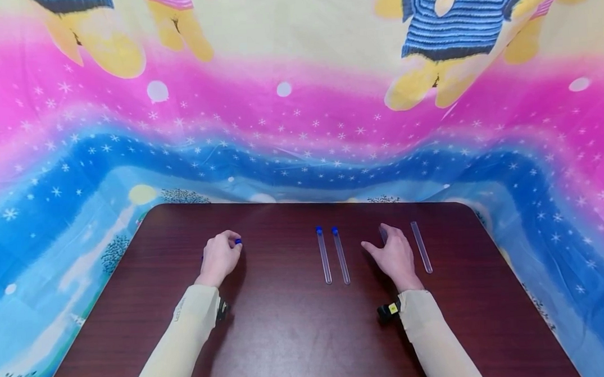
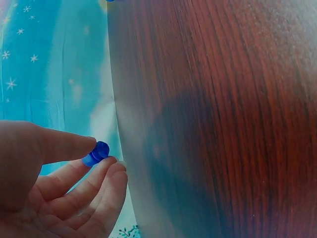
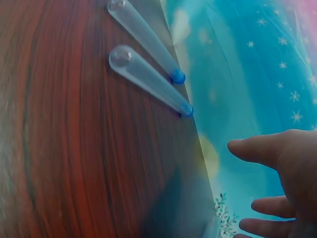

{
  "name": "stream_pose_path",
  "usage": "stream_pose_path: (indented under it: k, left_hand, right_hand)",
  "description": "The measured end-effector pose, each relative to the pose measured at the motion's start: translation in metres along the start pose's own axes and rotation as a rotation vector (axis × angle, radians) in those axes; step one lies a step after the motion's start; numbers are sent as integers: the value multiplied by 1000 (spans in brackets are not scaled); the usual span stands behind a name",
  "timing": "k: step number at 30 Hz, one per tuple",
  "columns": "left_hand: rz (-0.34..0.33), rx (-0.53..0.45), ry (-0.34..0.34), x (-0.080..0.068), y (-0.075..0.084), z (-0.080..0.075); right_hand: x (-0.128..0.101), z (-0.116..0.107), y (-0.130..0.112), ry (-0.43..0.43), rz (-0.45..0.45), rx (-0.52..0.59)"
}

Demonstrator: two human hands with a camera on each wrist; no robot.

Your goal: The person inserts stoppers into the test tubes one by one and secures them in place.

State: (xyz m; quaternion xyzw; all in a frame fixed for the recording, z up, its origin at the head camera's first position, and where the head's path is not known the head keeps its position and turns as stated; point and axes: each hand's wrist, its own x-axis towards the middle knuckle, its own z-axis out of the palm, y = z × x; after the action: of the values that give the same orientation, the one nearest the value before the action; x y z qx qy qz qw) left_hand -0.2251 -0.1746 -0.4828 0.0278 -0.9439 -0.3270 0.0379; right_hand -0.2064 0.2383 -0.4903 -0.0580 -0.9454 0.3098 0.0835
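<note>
Between thumb and fingertips, my left hand (image 1: 221, 256) pinches a small blue cap (image 2: 98, 153) with a ribbed side, held up over the left part of the table. My right hand (image 1: 393, 256) hovers with thumb spread and fingers loosely extended, holding nothing. Under it lies a clear tube (image 1: 383, 234), mostly hidden by the hand. To the right of that hand is another clear test tube (image 1: 421, 248) with no cap. Two test tubes with blue caps, a left one (image 1: 325, 259) and a right one (image 1: 341, 259), lie side by side between the hands, capped ends away from me.
The dark red wood-grain table (image 1: 282, 324) has rounded far corners. A colourful printed cloth (image 1: 289, 133) hangs behind it and along both sides. A bit of blue (image 1: 202, 253) peeks out at the left edge of my left hand, mostly hidden.
</note>
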Motion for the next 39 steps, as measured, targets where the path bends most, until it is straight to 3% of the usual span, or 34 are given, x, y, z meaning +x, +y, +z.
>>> stream_pose_path:
  k: [18, 39]
  left_hand:
    - [26, -12, 37, -1, 3, 0]
    - [52, -48, 73, -4, 7, 1]
  right_hand:
    - [1, -2, 22, -27, 92, -102]
    - [-5, 3, 27, -30, 118, -108]
